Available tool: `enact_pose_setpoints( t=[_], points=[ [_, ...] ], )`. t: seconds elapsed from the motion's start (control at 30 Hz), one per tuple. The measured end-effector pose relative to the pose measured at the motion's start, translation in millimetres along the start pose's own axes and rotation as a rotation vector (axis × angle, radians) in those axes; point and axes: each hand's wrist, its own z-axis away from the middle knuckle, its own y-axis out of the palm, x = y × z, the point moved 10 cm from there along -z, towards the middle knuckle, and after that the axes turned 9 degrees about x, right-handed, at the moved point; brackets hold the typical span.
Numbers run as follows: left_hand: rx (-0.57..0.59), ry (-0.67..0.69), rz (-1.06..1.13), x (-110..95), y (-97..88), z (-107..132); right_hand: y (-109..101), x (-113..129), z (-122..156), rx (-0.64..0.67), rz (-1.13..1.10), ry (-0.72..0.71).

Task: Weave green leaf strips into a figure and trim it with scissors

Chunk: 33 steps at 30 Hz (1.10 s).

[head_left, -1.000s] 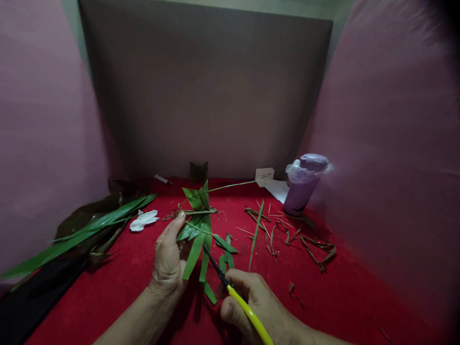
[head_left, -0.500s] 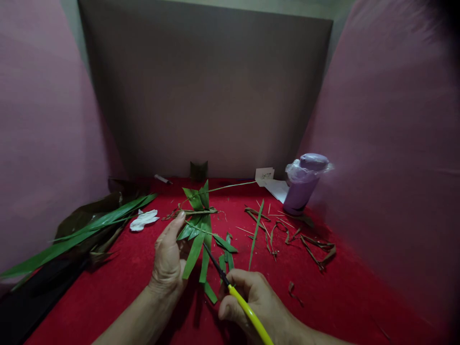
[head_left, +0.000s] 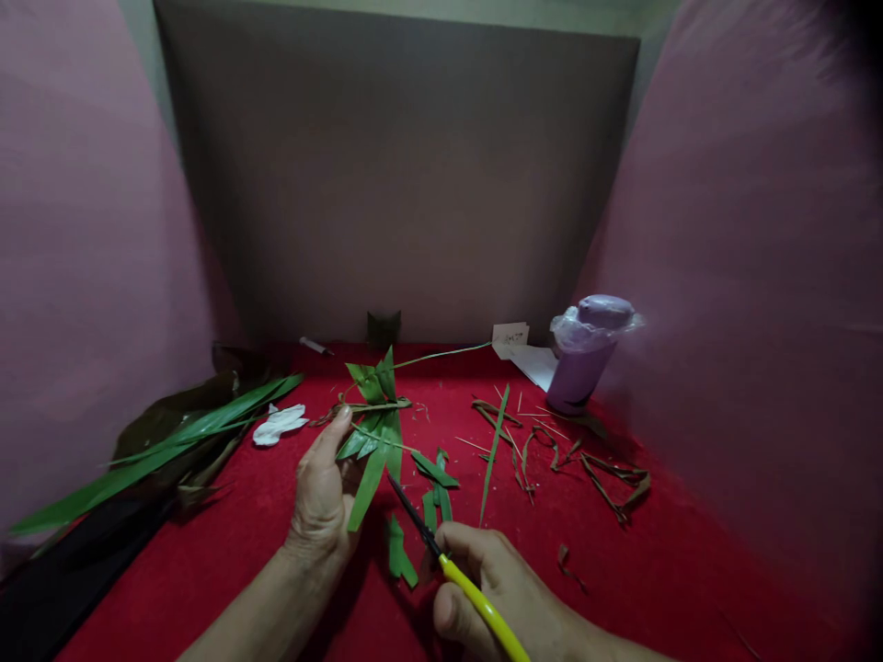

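My left hand (head_left: 326, 487) is closed around the left side of a bundle of green leaf strips (head_left: 379, 432), tied across with a brown dried strip (head_left: 376, 406); its fingers are mostly hidden behind the leaves. A thin green strand (head_left: 441, 356) trails from the bundle toward the back right. My right hand (head_left: 493, 579) grips a pair of scissors (head_left: 475, 598) with yellow handles and dark blades. The blade tips lie just right of the bundle's lower end. Below them, a cut leaf piece (head_left: 398, 552) rests on the red cloth.
Long green leaves (head_left: 186, 446) lie at the left beside a crumpled white tissue (head_left: 280, 425). Brown dried strips (head_left: 607, 469) and thin sticks are scattered at the right. A purple container (head_left: 579, 372) with clear plastic stands behind them, near white papers (head_left: 531, 363). Pink panels flank both sides.
One lower strip of the bundle has been cut short, and its end has dropped onto the cloth. The scissors have drawn slightly away from the leaves.
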Motion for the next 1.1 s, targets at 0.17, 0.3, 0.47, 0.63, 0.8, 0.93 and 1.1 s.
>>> enact_pose_setpoints(
  t=[0.17,0.3,0.47,0.63,0.8,0.93,1.1],
  points=[
    [-0.014,-0.036,0.006,2,2.1,3,4,4,1,0.068,0.053,0.016],
    [-0.023,-0.046,-0.006,4,1.3,4,7,4,1,0.072,0.02,-0.006],
    [-0.021,-0.025,-0.024,0,-1.6,0,8,7,-4,0.032,-0.066,-0.012],
    [-0.053,0.037,-0.017,-13,-6.1,-4,8,5,-12,0.009,-0.115,-0.004],
    [-0.039,0.07,-0.018,-15,-5.1,-4,14,6,-15,0.05,-0.122,0.0],
    [-0.031,0.078,-0.034,-12,-4.8,-4,5,15,-17,0.003,-0.019,-0.012],
    [-0.009,0.084,-0.054,-10,-2.6,-4,3,13,-21,0.002,-0.032,-0.009]
  ],
)
